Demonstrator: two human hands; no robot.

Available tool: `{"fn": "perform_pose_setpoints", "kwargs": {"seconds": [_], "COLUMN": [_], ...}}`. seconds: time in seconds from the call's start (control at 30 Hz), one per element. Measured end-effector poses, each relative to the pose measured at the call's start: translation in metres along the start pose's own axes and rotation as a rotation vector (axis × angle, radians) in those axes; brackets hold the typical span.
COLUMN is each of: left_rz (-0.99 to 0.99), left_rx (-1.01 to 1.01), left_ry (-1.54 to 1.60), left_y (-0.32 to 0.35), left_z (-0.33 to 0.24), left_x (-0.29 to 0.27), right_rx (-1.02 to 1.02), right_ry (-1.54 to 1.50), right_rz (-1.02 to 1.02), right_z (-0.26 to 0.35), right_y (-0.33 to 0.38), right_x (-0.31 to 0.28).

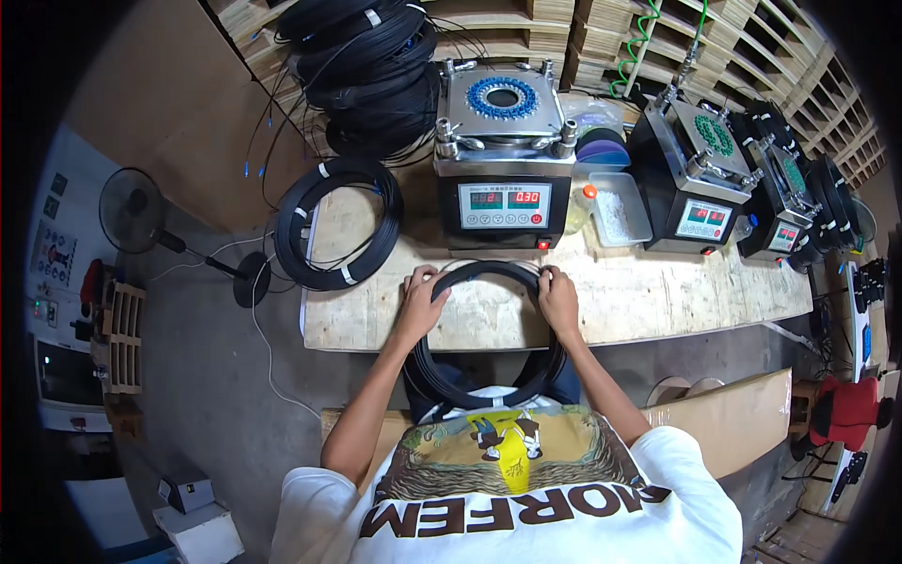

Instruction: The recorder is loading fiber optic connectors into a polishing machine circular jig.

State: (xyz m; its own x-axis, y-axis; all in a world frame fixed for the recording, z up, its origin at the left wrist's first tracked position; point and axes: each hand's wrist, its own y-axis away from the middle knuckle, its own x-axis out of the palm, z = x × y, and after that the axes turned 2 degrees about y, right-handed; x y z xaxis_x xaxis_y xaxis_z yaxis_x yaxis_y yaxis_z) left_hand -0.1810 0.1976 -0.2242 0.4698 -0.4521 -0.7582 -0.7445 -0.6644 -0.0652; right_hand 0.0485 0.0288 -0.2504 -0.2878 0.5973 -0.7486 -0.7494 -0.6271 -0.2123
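A coil of black cable [484, 271] leans between my body and the front edge of the wooden table, its far side over the tabletop. My left hand [425, 303] is closed round the coil's upper left part, and my right hand [558, 303] grips the upper right. Thin cable ends show near the fingers of both hands; what else the fingers may pinch is too small to make out. Just beyond the coil stands a black and metal machine [503, 240] with a lit red display and a ring of blue connectors on top.
Another black cable coil [294, 240] lies at the table's left edge, before a tall stack of coils [371, 80]. Right of the machine are a clear plastic tub [641, 211] and two similar machines with green rings [700, 188]. A standing fan [132, 209] is on the left floor.
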Motion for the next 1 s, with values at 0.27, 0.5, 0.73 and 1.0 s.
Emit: {"fn": "perform_pose_setpoints", "kwargs": {"seconds": [0.27,0.5,0.73,1.0], "left_rz": [-0.005,0.196,0.184,-0.046], "left_rx": [-0.068,-0.089,-0.045,-0.038], "left_ry": [0.33,0.216,0.128,0.241], "left_y": [-0.028,-0.057,-0.034,-0.004], "left_z": [0.011,0.016,0.01,-0.016], "left_x": [0.002,-0.017,-0.006,-0.014], "right_rx": [0.124,-0.079,-0.173,-0.073], "right_ry": [-0.141,-0.263,-0.109,-0.232], "right_rz": [0.42,0.551,0.396,0.295], "right_z": [-0.005,-0.008,0.005,0.038], "right_y": [-0.032,-0.055,-0.014,0.001], "right_x": [-0.019,0.002,-0.003,-0.034]}}
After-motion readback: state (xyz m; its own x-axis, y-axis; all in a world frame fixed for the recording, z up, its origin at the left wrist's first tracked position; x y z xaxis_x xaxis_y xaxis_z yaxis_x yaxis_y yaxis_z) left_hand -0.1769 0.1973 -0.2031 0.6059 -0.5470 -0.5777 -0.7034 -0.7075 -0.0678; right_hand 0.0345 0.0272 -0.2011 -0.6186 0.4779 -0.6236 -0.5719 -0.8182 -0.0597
